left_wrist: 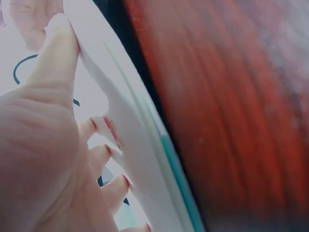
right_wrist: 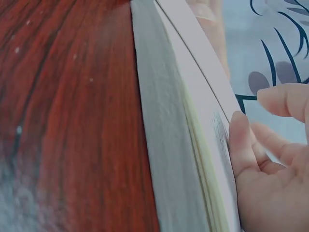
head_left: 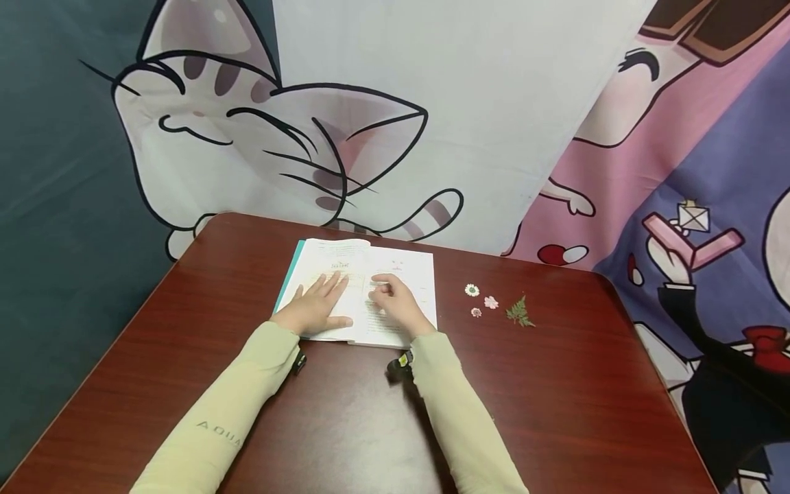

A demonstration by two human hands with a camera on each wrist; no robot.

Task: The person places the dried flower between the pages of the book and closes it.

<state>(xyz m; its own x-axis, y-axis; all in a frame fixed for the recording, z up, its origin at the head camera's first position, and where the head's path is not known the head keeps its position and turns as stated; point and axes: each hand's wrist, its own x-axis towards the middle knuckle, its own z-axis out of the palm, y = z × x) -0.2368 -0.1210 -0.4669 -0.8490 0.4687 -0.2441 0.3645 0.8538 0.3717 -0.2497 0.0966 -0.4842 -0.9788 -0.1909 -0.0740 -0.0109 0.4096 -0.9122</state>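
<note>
An open book (head_left: 422, 274) with a teal cover edge lies on the table. My left hand (head_left: 311, 310) rests flat on its left page, fingers spread and thumb toward the middle fold. In the left wrist view a small reddish patch (left_wrist: 112, 130) shows on the page beside the fingertips. Over the right page is my right hand (head_left: 398, 303), its fingers loosely bent. The right wrist view shows a gap between thumb (right_wrist: 241, 142) and index finger (right_wrist: 285, 99), with nothing visible between them. The thick page block (right_wrist: 161, 116) lies beside that hand.
Right of the book lie a white pressed flower (head_left: 472, 290), two pink ones (head_left: 490, 302) and a green fern-like leaf (head_left: 520, 312). They rest on the dark red wooden table (head_left: 555, 384). A cartoon-printed cloth (head_left: 481, 137) hangs behind the table.
</note>
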